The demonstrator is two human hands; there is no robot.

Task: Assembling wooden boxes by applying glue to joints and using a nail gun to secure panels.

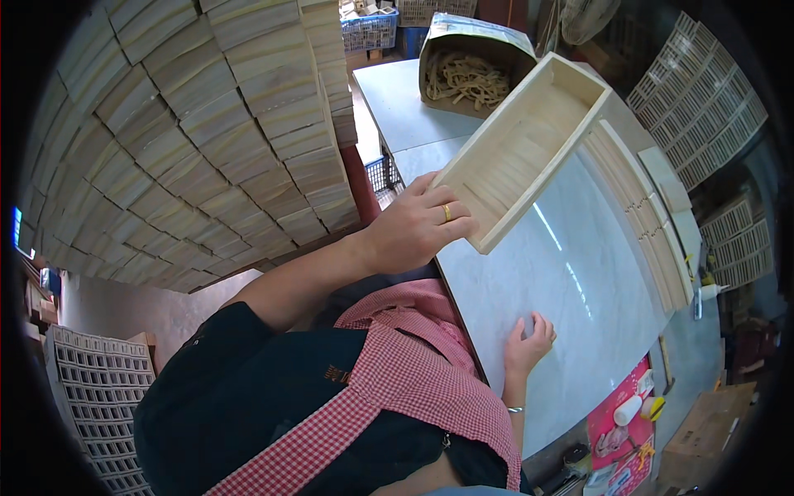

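A long, shallow, open wooden box (523,149) is held up over the table, tilted, with its hollow side toward me. My left hand (422,221), with a gold ring on one finger, is closed on its near end. The fingers lie over the end board, and part of the grip is hidden by the hand. On the white tabletop (504,277) near its edge rests my right hand (528,345). Its thumb and fingers are apart and slightly curled, with nothing in them.
Tall stacks of wooden boxes (207,116) stand at the left. A carton (475,70) of tan bands sits at the table's back. Narrow wooden boards (641,211) lie along its far right side. Nearer right are a hammer (667,364) and a pink sheet (620,417) with small items.
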